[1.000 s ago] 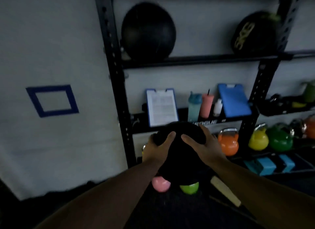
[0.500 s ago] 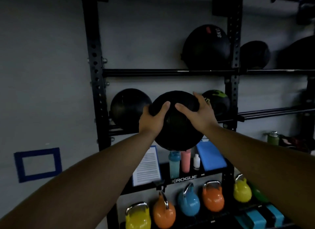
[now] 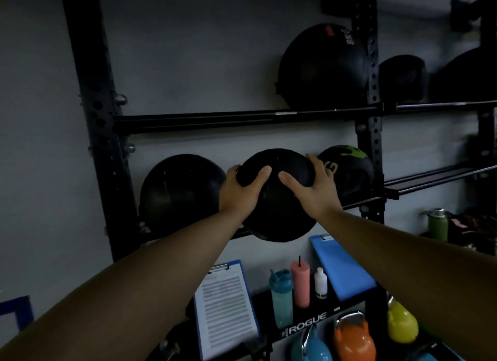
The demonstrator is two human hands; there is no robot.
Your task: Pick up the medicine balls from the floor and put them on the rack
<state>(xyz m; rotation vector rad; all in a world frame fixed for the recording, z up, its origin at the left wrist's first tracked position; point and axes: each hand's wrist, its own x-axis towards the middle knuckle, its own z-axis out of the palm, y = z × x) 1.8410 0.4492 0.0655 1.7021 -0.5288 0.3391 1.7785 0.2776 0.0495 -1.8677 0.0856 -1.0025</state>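
Here, both hands — left (image 3: 243,196), right (image 3: 312,191) — clasp a round, matte-black medicine ball (image 3: 279,199).

You have both hands on a black medicine ball (image 3: 277,199), your left hand (image 3: 242,196) and right hand (image 3: 312,191) gripping its upper sides, thumbs on its near face. It sits at the middle shelf of the black rack (image 3: 96,124), between a plain black ball (image 3: 180,194) and a green-marked ball (image 3: 347,175) (contact with the rails is hidden). Clipboards, bottles and coloured kettlebells stand below.
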